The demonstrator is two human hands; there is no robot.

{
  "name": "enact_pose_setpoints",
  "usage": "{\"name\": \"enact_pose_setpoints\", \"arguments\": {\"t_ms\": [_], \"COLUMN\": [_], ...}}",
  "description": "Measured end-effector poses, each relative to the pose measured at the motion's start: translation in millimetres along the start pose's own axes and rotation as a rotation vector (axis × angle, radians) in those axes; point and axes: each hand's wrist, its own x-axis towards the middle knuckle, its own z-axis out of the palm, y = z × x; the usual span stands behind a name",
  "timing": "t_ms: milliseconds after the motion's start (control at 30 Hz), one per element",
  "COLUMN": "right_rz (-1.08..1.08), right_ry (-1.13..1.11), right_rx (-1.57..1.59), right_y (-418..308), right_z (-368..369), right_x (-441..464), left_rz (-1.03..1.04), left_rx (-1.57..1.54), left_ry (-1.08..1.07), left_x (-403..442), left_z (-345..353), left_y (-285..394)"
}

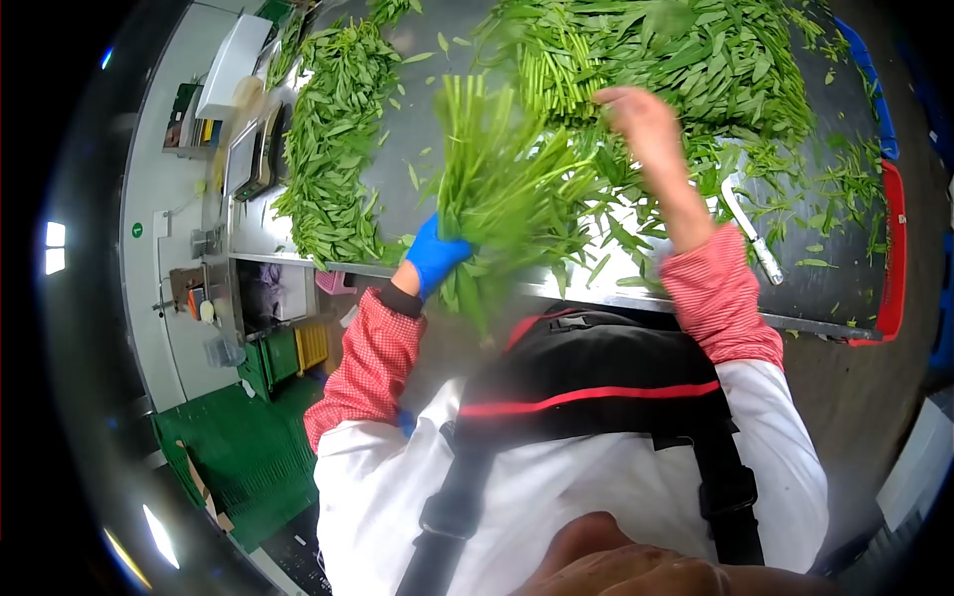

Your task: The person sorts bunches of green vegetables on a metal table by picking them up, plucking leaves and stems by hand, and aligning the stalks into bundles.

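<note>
My left hand (437,256), in a blue glove, is closed around a bunch of leafy green stems (475,139), which look like water spinach. The bunch is held upright over the table's near edge, cut stems up, its lower leaves blurred. My bare right hand (644,121) is raised to the right of the bunch, by the near side of a large pile of the same greens (686,65). Motion smears its fingers, so I cannot make out whether they grip anything. A knife with a curved blade and pale handle (763,256) lies right of my right forearm.
The dark metal table (412,109) carries a long row of greens (333,139) on the left and scattered leaves. A scale (253,154) stands at the left edge. Red (894,253) and blue (867,84) crates border the right side. A green bin (268,360) stands lower left.
</note>
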Motion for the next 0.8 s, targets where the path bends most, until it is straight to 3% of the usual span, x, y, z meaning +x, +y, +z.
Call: {"name": "enact_pose_setpoints", "arguments": {"t_ms": [33, 133, 200, 233, 300, 333, 400, 467, 533, 633, 700, 733, 767, 800], "right_rz": [0.021, 0.048, -0.019, -0.035, -0.310, -0.344, -0.253, 0.264, 0.106, 0.207, 0.231, 0.033, 0.087, 0.043], "right_ry": [0.016, -0.158, -0.281, -0.282, -0.173, -0.195, -0.112, -0.012, -0.111, -0.103, -0.296, -0.346, -0.511, -0.539], "right_rx": [0.114, -0.001, -0.195, -0.442, -0.536, -0.502, 0.036, 0.384, 0.771, 0.386, 0.207, 0.082, 0.021, -0.306], "right_y": [13, 17, 19, -17, 18, 27, 42, 16, 32, 19, 2, 9, 12, -6], "right_z": [-21, -26, 15, 26, 51, 55, 35, -12, -42, -29, -9, 8, 24, 33], "right_x": [11, -6, -33, -51, -47, -34, -6, 13, 21, -3, -23, -29, -30, -36], "left_rz": [-0.054, -0.078, -0.081, -0.095, -0.094, -0.092, -0.078, -0.177, -0.158, -0.193, -0.200, -0.207, -0.214, -0.229], "left_rx": [-0.074, -0.301, -0.356, -0.345, -0.334, -0.329, -0.327, -0.514, -0.580, -0.664, -0.673, -0.671, -0.669, -0.679], "left_ry": [-0.019, -0.063, -0.105, -0.112, -0.141, -0.155, -0.181, -0.238, -0.179, -0.181, -0.182, -0.202, -0.222, -0.268], "left_x": [-3, -11, -11, -8, -6, -7, -14, -23, -27, -20, -16, -15, -14, -11], "left_z": [-3, 2, 2, 2, 0, 1, 1, -4, -7, -23, -26, -24, -22, -20], "left_y": [-3, 3, -1, -9, -20, -17, -10, -10, -18, -55, -62, -60, -57, -55]}}
